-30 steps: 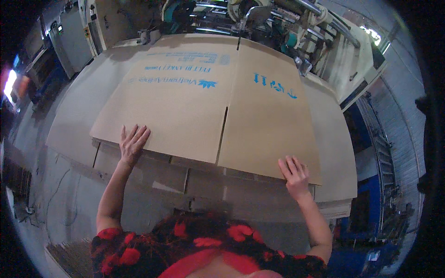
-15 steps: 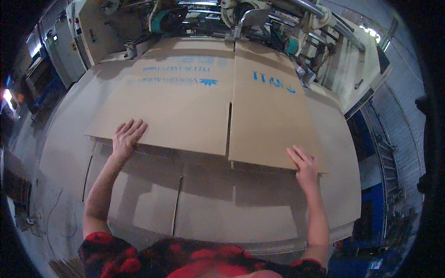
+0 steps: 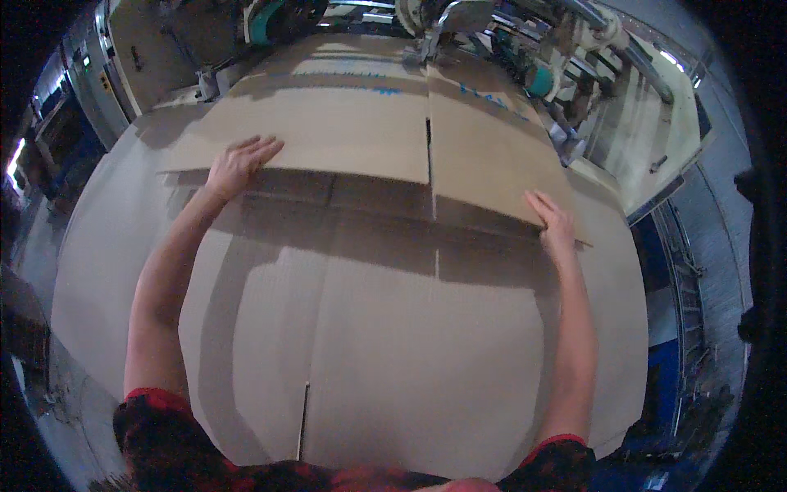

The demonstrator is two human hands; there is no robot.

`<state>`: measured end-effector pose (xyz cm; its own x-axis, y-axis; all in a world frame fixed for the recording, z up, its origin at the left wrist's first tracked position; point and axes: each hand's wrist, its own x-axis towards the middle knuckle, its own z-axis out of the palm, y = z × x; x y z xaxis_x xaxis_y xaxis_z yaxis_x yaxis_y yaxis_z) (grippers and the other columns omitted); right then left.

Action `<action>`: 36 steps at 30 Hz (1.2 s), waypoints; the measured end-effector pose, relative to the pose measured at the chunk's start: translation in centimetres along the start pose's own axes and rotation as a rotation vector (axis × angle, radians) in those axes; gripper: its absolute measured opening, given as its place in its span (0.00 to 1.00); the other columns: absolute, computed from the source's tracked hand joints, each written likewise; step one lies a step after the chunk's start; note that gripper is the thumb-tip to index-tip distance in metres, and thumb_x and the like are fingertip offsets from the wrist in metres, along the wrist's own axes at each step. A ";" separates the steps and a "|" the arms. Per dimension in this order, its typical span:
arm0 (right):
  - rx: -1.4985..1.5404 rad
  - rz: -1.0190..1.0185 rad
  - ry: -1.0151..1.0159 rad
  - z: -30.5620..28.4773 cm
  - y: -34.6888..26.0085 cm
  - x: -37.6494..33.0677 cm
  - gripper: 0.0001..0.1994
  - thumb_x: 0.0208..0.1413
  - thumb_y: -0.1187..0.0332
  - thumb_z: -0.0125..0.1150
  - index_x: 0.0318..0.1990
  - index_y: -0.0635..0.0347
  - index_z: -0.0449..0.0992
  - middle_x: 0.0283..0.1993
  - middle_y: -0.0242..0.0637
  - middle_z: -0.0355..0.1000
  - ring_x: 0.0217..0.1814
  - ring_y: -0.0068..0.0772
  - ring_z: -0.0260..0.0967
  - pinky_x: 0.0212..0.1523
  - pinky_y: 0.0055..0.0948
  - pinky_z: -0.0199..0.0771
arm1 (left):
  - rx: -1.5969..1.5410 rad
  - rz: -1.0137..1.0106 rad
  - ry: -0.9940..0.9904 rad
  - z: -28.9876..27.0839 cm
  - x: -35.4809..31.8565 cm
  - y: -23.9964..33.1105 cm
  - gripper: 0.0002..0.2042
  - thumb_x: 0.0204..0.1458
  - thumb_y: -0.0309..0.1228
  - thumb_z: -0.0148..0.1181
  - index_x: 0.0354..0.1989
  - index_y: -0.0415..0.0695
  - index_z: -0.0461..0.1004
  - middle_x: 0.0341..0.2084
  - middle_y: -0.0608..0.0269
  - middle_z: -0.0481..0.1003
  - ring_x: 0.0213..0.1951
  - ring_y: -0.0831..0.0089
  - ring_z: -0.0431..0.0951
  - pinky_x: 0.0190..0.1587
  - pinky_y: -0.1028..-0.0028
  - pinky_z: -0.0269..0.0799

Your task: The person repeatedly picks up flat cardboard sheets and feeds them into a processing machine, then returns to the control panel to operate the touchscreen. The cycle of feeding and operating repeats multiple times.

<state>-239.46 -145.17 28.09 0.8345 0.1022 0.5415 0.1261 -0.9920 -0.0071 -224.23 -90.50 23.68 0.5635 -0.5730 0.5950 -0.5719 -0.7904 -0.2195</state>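
Head view: both arms are stretched farther out than a moment ago, and the top cardboard sheet (image 3: 361, 131) has slid away toward the machine (image 3: 492, 33) at the far edge of the bench (image 3: 98, 246). Left hand (image 3: 238, 164) lies flat, fingers spread, on the sheet's near-left edge; right hand (image 3: 553, 221) presses open on its near-right corner. More of the lower cardboard sheet (image 3: 393, 344) now shows beneath.
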 end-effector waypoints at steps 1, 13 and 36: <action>-0.017 0.006 -0.014 1.1 0.8 1.8 0.32 0.41 0.87 0.47 0.54 0.39 0.68 0.55 0.35 0.65 0.55 0.41 0.63 0.52 0.35 0.64 | 0.002 -0.004 -0.039 1.2 1.5 -0.8 0.28 0.42 0.22 0.52 0.56 0.56 0.63 0.52 0.66 0.68 0.52 0.62 0.68 0.51 0.67 0.67; -0.109 0.009 -0.065 9.4 7.6 14.1 0.35 0.40 0.86 0.47 0.57 0.37 0.63 0.59 0.32 0.62 0.59 0.39 0.60 0.59 0.46 0.55 | -0.029 0.110 0.073 10.9 12.7 -8.3 0.25 0.46 0.27 0.51 0.56 0.58 0.62 0.51 0.63 0.68 0.50 0.60 0.70 0.51 0.67 0.67; 0.208 0.342 -0.108 -7.8 -12.0 -22.5 0.15 0.48 0.71 0.55 0.46 0.60 0.72 0.52 0.43 0.65 0.56 0.49 0.59 0.55 0.45 0.58 | 0.698 -1.440 -0.614 -18.4 -47.6 1.2 0.34 0.50 0.50 0.50 0.59 0.35 0.54 0.52 0.45 0.64 0.53 0.52 0.64 0.55 0.61 0.58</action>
<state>-263.87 -136.11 22.54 0.8974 -0.2127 0.3867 -0.0719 -0.9350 -0.3473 -262.69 -60.13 9.28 0.5756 0.7700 0.2754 0.8177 -0.5459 -0.1825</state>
